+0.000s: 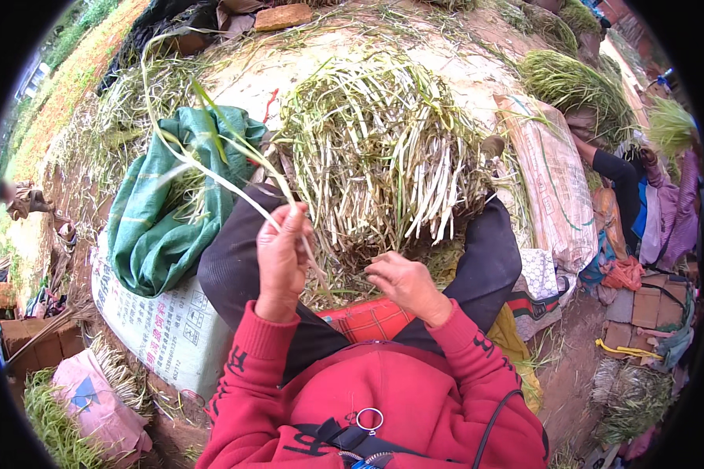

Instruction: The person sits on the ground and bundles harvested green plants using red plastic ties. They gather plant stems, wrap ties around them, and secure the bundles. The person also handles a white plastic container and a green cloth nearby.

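My left hand (284,248) is closed around a long, thin green garlic stalk (225,180). Its pale stem sticks out below the fingers, and its yellow-green leaves trail up and to the left. Lower and to the right, my right hand (405,283) has its fingers curled in; whether anything is between them is hidden. It is near the bottom edge of a big heap of similar stalks (391,141), white at the near ends and green toward the back. The heap lies between my bent knees. A red plaid cloth (371,319) lies below my hands.
Left of my knee, a green cloth sack (145,227) holding some leaves rests near a white printed sack (160,332). A pale woven sack (551,180) lies to the right. Farther right, another person's dark sleeve (619,176) shows beside more green bundles (575,86).
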Demonstrator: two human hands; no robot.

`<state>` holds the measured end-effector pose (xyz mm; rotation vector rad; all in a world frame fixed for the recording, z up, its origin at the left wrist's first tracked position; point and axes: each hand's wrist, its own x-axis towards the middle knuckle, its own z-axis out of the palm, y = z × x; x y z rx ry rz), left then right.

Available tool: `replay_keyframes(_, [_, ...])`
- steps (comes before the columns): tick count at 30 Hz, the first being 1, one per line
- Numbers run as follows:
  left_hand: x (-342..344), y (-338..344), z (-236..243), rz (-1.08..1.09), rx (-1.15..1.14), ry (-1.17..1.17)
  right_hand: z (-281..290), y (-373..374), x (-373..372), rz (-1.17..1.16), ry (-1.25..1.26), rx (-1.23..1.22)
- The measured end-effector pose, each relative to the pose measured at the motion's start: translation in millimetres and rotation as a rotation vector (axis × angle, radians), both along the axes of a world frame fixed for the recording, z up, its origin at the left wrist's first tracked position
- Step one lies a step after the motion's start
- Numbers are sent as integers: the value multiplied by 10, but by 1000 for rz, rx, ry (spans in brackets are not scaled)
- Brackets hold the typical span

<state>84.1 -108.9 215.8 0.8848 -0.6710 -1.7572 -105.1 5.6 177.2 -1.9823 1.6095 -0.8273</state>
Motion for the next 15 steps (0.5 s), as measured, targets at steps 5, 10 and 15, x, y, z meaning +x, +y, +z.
replay_keyframes(5, [-241, 569, -350, -249, 155, -56, 568, -317, -200, -241, -27, -317])
replay_keyframes(10, [-174, 709, -297, -305, 215, -48, 301, -350, -28, -63, 10, -235])
replay_keyframes(15, [-128, 795, -351, -322, 249, -84, 145, -389, 105, -100, -30, -211])
